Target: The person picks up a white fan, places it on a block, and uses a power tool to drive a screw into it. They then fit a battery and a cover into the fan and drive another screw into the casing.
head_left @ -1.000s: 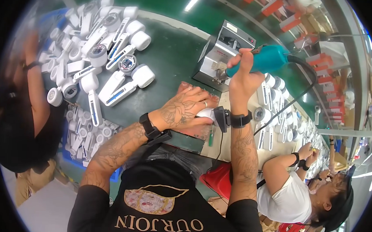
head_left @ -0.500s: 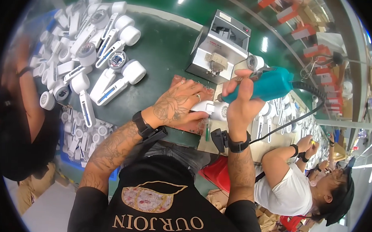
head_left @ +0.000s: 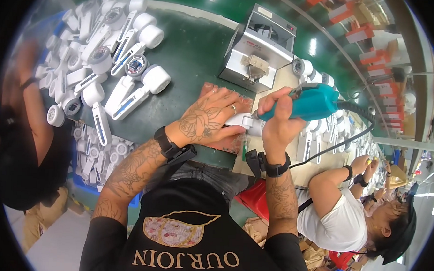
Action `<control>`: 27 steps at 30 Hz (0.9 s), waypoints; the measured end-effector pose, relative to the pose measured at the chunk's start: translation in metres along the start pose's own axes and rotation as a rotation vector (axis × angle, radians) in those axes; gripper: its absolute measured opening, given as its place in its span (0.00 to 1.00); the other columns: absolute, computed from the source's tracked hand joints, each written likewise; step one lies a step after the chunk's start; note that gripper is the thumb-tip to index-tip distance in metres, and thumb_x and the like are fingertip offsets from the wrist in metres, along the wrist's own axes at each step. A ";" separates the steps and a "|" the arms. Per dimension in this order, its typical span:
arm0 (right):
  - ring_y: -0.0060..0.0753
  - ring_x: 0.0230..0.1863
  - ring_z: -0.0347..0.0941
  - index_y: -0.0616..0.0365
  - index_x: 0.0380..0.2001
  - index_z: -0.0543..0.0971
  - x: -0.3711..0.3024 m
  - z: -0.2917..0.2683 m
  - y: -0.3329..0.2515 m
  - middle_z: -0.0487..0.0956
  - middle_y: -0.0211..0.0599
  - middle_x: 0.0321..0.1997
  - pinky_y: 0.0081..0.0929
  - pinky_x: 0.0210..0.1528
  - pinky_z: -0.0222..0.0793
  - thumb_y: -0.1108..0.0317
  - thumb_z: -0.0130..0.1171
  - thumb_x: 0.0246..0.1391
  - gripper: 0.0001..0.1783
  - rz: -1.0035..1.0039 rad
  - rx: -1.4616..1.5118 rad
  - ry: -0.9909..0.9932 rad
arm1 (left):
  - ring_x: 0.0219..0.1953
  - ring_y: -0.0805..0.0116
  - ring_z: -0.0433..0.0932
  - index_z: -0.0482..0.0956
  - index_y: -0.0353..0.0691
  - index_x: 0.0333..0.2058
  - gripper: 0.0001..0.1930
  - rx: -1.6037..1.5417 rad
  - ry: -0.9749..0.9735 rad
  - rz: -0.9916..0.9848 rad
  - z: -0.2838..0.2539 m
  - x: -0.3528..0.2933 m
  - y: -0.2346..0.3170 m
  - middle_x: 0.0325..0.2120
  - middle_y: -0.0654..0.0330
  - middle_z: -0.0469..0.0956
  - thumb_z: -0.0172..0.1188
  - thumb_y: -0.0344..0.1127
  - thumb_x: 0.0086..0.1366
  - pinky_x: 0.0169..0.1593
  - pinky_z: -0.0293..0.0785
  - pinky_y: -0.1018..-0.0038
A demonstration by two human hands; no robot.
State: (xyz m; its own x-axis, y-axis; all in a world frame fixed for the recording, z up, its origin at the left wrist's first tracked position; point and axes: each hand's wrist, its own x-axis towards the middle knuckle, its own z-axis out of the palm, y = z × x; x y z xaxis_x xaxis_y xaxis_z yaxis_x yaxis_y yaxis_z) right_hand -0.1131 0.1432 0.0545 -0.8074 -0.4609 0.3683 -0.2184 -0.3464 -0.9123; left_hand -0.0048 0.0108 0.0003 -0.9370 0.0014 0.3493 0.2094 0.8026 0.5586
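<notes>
A white handheld fan [head_left: 240, 120] lies on a worn reddish mat [head_left: 221, 144] on the bench. My left hand [head_left: 205, 115] is closed over its handle end and presses it down. My right hand [head_left: 280, 126] wraps round a teal electric screwdriver [head_left: 313, 103], whose cord trails off to the right. The screwdriver's front end points at the fan's joint; its tip is hidden by my fingers. Part of the fan's round head is covered by my right hand.
A grey metal screw feeder [head_left: 252, 47] stands just beyond my hands. White fans lie heaped on the left [head_left: 90, 47], in a blue bin [head_left: 84, 183] below, and along the right. One co-worker's arm [head_left: 36, 113] is at left; another person in a white shirt [head_left: 332, 215] sits at right.
My right hand and the screwdriver have shifted slightly left and down over the fan. More of the fan's round head is now covered. My left hand stays on the handle.
</notes>
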 end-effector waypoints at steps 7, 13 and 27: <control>0.30 0.21 0.69 0.64 0.31 0.71 0.000 0.001 0.005 0.71 0.36 0.21 0.27 0.25 0.65 0.56 0.59 0.65 0.20 0.041 -0.002 0.029 | 0.56 0.52 0.68 0.73 0.38 0.57 0.29 0.025 -0.003 0.001 0.001 0.001 0.000 0.50 0.52 0.72 0.59 0.53 0.65 0.61 0.63 0.59; 0.29 0.21 0.69 0.65 0.36 0.73 0.005 0.007 -0.005 0.71 0.35 0.21 0.27 0.26 0.66 0.56 0.57 0.66 0.19 0.084 -0.085 0.051 | 0.55 0.52 0.69 0.77 0.35 0.51 0.28 0.021 -0.001 0.001 0.000 0.000 -0.001 0.49 0.51 0.73 0.59 0.54 0.64 0.60 0.64 0.60; 0.26 0.23 0.72 0.63 0.35 0.72 0.072 0.035 0.024 0.73 0.33 0.22 0.23 0.27 0.68 0.56 0.57 0.67 0.18 -0.173 -0.065 0.023 | 0.53 0.53 0.69 0.75 0.38 0.53 0.28 -0.019 -0.007 0.008 -0.003 0.000 0.002 0.48 0.52 0.73 0.61 0.53 0.63 0.59 0.65 0.59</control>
State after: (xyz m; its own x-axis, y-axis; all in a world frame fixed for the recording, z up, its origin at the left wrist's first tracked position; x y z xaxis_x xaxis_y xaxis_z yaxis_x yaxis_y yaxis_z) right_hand -0.1579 0.0733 0.0655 -0.7667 -0.3802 0.5173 -0.3893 -0.3654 -0.8455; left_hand -0.0036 0.0108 0.0036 -0.9372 0.0120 0.3486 0.2222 0.7907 0.5704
